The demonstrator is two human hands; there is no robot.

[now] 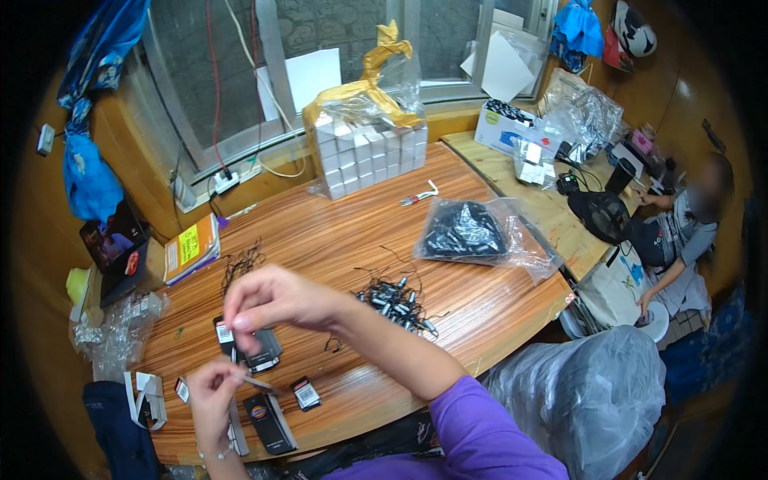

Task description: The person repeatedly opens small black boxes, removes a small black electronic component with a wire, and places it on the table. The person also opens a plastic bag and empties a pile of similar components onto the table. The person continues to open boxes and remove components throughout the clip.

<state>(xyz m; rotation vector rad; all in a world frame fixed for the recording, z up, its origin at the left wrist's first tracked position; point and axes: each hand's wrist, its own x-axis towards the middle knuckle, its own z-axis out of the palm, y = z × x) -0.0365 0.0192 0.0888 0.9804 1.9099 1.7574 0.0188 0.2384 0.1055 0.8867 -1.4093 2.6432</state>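
Observation:
My left hand (pixel 214 396) is closed in a pinch on a thin dark card (pixel 258 383), seen nearly edge-on. My right hand (pixel 280 302) hovers above and to its right, fingers bent together; anything between them is too small to make out. Beneath the right hand lie several black hang tags (pixel 264 356) with white labels, partly hidden by the fingers. A stack of black tags (pixel 269 426) sits close to my left hand, near the table's front edge. Another black tag (pixel 306 394) lies apart to the right. Behind my right forearm is a pile of black cords (pixel 394 304) with silvery pieces.
On the wooden table (pixel 352 232) are more loose cords (pixel 242 262), a clear bag of black items (pixel 466 230), pliers (pixel 416 197) and stacked white boxes (pixel 372 156). A notebook (pixel 192 250) lies left. A large grey plastic bag (pixel 580 400) stands right; another person (pixel 680 240) sits beyond.

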